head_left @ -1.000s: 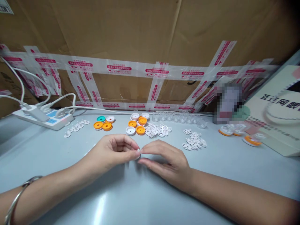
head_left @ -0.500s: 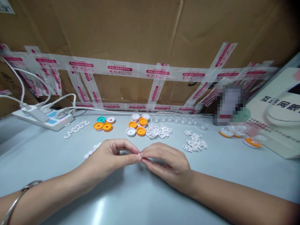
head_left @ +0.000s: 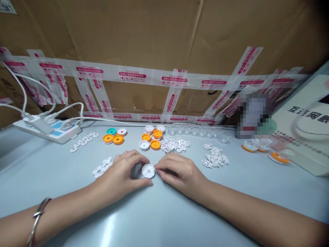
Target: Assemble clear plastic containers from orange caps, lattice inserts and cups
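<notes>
In front of me a white round plastic cup (head_left: 148, 171) rests on the table, with a small white piece inside it. My left hand (head_left: 128, 170) curves around its left side, thumb and fingers spread apart and nothing pinched between them. At the cup's right rim is my right hand (head_left: 180, 173), thumb and fingertips pinched together; whatever they hold is hidden. Small white discs (head_left: 102, 167) lie beside my left wrist. Beyond my hands are loose orange cups (head_left: 155, 144) and white openwork pieces (head_left: 174, 144).
More white openwork pieces (head_left: 215, 158) lie to the right, near clear plastic cups (head_left: 203, 131) in a row. Orange-based assemblies (head_left: 279, 157) sit far right. A power strip (head_left: 61, 132) with cables stands left. A taped cardboard box (head_left: 144, 99) walls off the back.
Both hands were pinching a tiny white piece together. My left hand has let go and spread its fingers, and the white cup now shows between my hands. My right hand stays pinched.
</notes>
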Available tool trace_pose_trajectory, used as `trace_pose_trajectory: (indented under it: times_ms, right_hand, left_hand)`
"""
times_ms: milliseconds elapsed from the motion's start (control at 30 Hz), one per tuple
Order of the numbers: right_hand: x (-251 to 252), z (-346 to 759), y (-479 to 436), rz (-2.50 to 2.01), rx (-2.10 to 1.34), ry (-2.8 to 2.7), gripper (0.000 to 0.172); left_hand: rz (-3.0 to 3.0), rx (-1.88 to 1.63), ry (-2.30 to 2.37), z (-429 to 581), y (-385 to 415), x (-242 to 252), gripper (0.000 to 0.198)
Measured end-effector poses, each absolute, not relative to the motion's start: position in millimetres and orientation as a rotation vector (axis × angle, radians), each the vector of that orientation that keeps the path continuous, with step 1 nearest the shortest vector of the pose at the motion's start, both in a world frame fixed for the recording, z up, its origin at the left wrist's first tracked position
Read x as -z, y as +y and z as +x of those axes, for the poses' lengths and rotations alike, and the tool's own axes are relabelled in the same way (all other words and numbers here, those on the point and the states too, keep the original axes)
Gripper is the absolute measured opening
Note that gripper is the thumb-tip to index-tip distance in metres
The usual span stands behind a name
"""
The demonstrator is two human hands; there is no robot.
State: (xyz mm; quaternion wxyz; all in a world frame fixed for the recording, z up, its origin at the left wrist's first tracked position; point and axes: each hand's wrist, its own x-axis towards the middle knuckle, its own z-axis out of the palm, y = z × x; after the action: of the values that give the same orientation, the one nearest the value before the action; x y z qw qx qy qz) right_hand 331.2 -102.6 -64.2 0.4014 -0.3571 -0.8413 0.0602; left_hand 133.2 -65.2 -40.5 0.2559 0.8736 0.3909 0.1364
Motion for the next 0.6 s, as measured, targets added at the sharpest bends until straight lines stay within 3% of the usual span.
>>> trace_pose_trajectory:
  times_ms: [167,600]
  right_hand:
    - [65.9,334.8,-102.7,-0.926,-0.021,-2.245,0.015]
    - [64.0,334.9,-107.5,-0.831,0.112,-2.338,0.015]
  left_hand:
    - [2.327,-0.349,1.023,135.9,-67.5,42.6,0.024]
    - [2.299,-0.327,1.013,136.3,-65.9,42.7,0.026]
